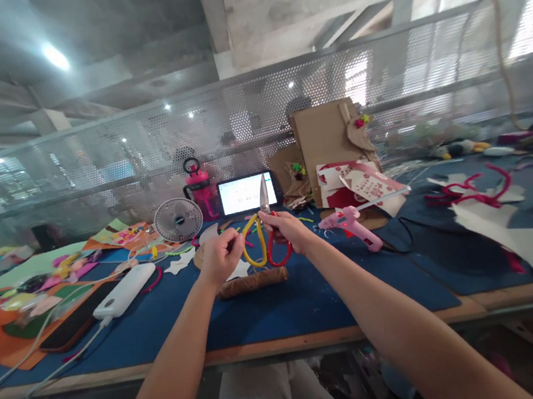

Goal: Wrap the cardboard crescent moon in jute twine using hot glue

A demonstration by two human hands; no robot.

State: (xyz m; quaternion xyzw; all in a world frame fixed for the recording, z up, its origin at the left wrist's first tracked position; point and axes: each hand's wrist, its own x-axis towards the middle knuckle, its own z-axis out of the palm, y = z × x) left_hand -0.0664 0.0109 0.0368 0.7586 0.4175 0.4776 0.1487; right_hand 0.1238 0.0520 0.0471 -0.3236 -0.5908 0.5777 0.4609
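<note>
Scissors (255, 247) with one yellow and one red handle are held upright, blades pointing up, in my right hand (287, 228). Its fingers close round them near the pivot and the red loop. My left hand (223, 253) is curled closed just left of the yellow loop; whatever its fingers pinch is too small to make out. Below the scissors, a brown wrapped roll (253, 282) lies on the blue mat (284, 311). White paper pieces lie partly hidden behind my left hand.
A pink glue gun (351, 223) lies to the right, near cardboard (327, 136). Behind stand a lit screen (236, 196), a pink bottle (202, 193) and a small fan (178, 219). At left are a white power bank (125, 290), cables, a dark phone and coloured paper.
</note>
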